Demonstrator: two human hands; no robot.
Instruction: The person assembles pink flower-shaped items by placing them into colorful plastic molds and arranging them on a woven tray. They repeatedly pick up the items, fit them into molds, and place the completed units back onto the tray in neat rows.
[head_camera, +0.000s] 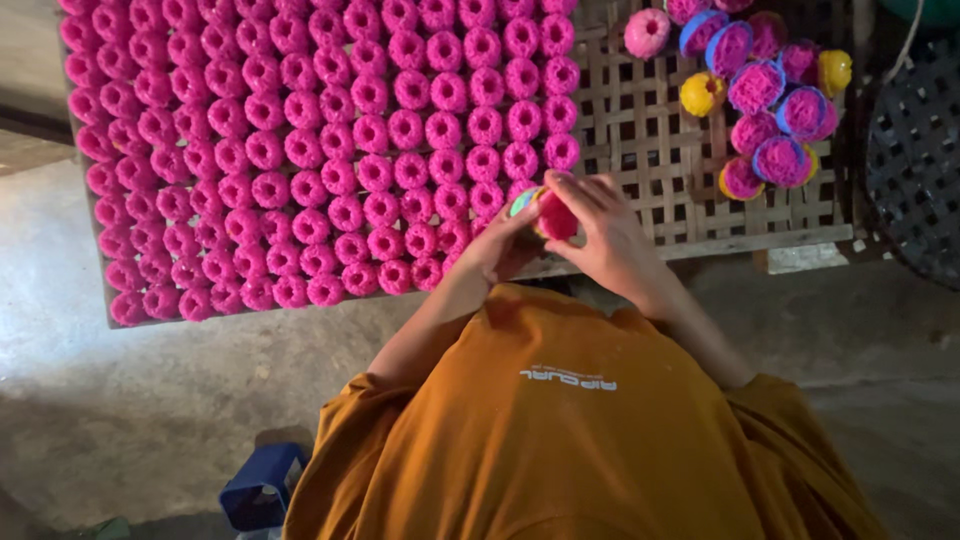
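Both hands meet just above the near edge of the rack: the left hand (500, 245) cups a small round mould with a pale rim from below-left, fingers curled shut on it, while the right hand (600, 225) arches over the top, fingertips pressing the pink filling (556, 215) inside. The piece sits squarely between the two palms, the right a touch nearer. Beyond spread rows of pink cakes (320, 150) on the woven bamboo rack (650, 150), with filled moulds (765, 110) heaped far right.
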